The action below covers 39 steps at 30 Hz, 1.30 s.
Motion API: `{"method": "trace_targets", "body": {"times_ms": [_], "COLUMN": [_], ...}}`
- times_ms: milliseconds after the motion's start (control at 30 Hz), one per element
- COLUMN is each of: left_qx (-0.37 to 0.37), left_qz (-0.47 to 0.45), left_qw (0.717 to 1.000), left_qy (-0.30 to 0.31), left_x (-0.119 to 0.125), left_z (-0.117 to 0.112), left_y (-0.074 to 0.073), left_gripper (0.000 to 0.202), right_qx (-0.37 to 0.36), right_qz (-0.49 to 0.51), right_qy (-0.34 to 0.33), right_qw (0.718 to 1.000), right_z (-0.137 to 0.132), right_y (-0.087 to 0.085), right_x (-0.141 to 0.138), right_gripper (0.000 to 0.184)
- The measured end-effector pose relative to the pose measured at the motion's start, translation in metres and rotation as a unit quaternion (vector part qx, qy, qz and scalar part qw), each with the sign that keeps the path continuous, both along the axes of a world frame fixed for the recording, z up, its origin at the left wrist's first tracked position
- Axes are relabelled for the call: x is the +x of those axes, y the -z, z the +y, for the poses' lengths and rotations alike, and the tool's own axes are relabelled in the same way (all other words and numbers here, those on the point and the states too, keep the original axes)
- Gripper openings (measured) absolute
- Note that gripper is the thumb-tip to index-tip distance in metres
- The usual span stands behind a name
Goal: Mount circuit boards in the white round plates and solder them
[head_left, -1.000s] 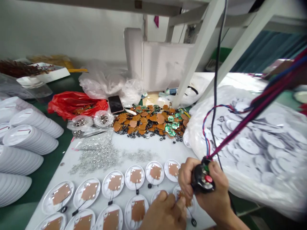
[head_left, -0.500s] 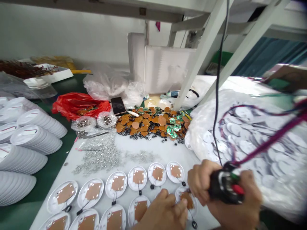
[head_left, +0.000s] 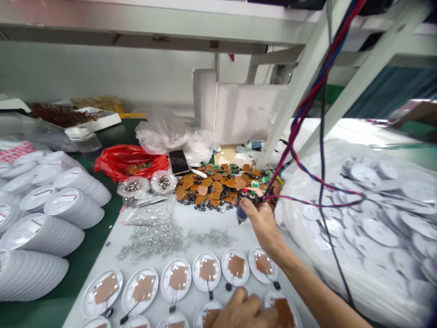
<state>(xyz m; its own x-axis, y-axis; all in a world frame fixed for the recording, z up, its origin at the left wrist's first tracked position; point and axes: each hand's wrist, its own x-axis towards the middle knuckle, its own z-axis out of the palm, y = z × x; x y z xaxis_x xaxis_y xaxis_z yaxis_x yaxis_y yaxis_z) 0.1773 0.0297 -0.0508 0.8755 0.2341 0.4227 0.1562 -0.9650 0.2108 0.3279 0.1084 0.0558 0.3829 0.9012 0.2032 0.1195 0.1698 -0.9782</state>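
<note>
My right hand (head_left: 261, 218) is wrapped round a small dark electric screwdriver (head_left: 241, 213) with a red button and twisted red-blue wires. Its tip points down over the white work surface, in front of the pile of brown circuit boards (head_left: 205, 187). At the bottom edge my left hand (head_left: 244, 312), slightly blurred, has its fingers curled. It lies beside a white round cover (head_left: 296, 304) carrying a brown board; what its fingertips hold is hidden. Rows of similar white covers (head_left: 157, 291) with boards and black wired parts lie around it.
Loose small screws (head_left: 153, 234) are spread mid-surface. Stacks of white covers (head_left: 73, 207) stand at left. A red bag (head_left: 112, 161), a phone (head_left: 178, 161) and clear bags (head_left: 164, 132) sit behind. At right a big plastic bag (head_left: 290, 200) holds white discs; a black cable (head_left: 322, 173) hangs before it.
My right hand has carried the electric screwdriver from beside the covers up and away towards the board pile. My left hand's fingers are now more curled. The view has tilted and shifted slightly.
</note>
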Motion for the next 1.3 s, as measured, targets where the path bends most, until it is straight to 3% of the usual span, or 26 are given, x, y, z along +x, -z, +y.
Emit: {"method": "trace_targets", "body": {"times_ms": [100,167,333,500,667,767,867,967,1033,1133,1300], "left_qx": [0.045,0.036,-0.097,-0.156,-0.148,-0.145,-0.139,-0.171,-0.2,-0.197,-0.202], "left_qz": [-0.077,-0.07,0.003,0.011,0.029,0.034,0.037,0.043,0.057,0.062,0.041], "left_qw": [0.996,0.997,0.995,0.988,0.988,0.988,0.989,0.984,0.978,0.978,0.978], "left_qy": [0.026,0.022,0.016,-0.022,-0.037,-0.035,-0.036,-0.009,0.011,0.033,0.032], "left_x": [-0.012,-0.024,-0.051,-0.054,-0.053,-0.054,-0.05,-0.036,-0.024,-0.007,0.008], "left_z": [0.02,0.037,0.073,0.103,0.136,0.14,0.127,0.105,0.09,0.075,0.07], "left_y": [-0.02,-0.038,-0.08,-0.098,-0.106,-0.106,-0.102,-0.093,-0.088,-0.082,-0.076], "left_gripper": [0.014,0.012,0.018,0.029,0.027,0.028,0.028,0.031,0.047,0.066,0.065], "right_qx": [-0.017,-0.022,-0.004,-0.016,-0.045,-0.049,-0.025,0.025,0.045,0.048,0.031], "right_qz": [-0.046,-0.077,-0.145,-0.235,-0.343,-0.439,-0.547,-0.598,-0.619,-0.626,-0.588], "right_qy": [0.013,0.011,-0.008,-0.016,-0.089,-0.161,-0.202,-0.229,-0.247,-0.248,-0.19], "right_qw": [0.999,0.997,0.989,0.972,0.934,0.883,0.812,0.767,0.744,0.738,0.786], "right_z": [0.005,0.006,0.007,-0.019,-0.086,-0.12,-0.134,-0.131,-0.127,-0.125,-0.121], "right_y": [0.002,0.003,0.012,0.012,0.003,0.006,0.012,0.016,0.019,0.026,0.036], "right_x": [-0.002,-0.003,-0.002,0.016,0.053,0.066,0.066,0.064,0.064,0.068,0.067], "right_gripper": [0.045,0.045,0.051,0.05,0.013,0.02,0.031,0.026,0.02,0.018,0.015]}}
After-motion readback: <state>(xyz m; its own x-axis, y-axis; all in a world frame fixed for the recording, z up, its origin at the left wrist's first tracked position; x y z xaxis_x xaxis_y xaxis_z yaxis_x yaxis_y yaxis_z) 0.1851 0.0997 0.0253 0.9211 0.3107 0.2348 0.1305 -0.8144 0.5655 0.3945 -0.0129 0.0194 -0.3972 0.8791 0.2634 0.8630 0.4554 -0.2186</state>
